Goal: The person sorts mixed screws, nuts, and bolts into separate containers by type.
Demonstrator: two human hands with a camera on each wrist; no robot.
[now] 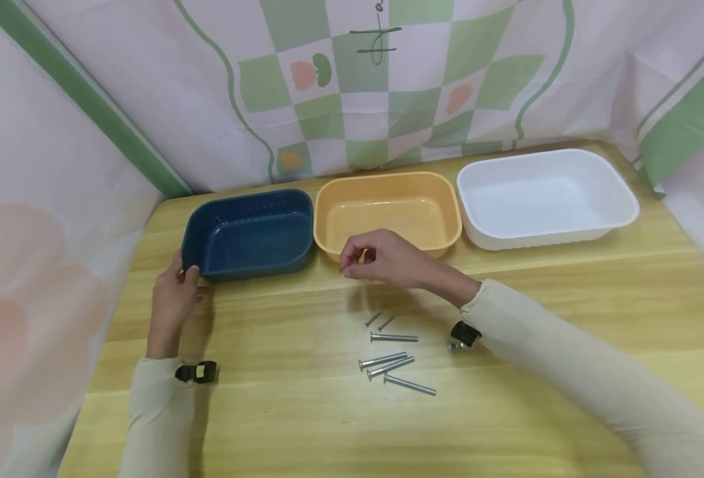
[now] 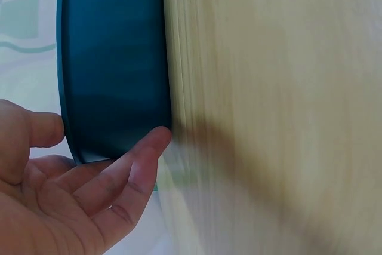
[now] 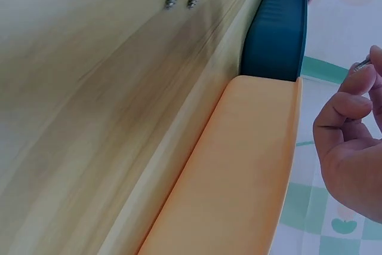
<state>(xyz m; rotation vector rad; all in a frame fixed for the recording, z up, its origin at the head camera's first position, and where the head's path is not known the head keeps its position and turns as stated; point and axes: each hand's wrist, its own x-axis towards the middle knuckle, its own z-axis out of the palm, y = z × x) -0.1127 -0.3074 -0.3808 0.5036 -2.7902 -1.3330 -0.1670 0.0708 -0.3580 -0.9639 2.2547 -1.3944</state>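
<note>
My left hand (image 1: 172, 299) holds the near left corner of a dark blue plastic bin (image 1: 256, 271), thumb at the rim and fingers along the outer wall in the left wrist view. Over the front edge of a yellow bin (image 1: 387, 179), my right hand (image 1: 384, 259) pinches a small metal screw (image 3: 362, 64) between thumb and fingertips; most of the screw is hidden. Below that hand, two small screws (image 1: 373, 319) lie on the wooden table (image 1: 292, 398). Nearer to me are several longer silvery bolts (image 1: 393, 338), lying roughly sideways.
A white bin (image 1: 549, 232) stands at the right end of the row, beside the yellow one. Behind the bins hangs a green-and-white checked curtain (image 1: 363, 66). Faint thin marks show inside the blue bin, too small to identify.
</note>
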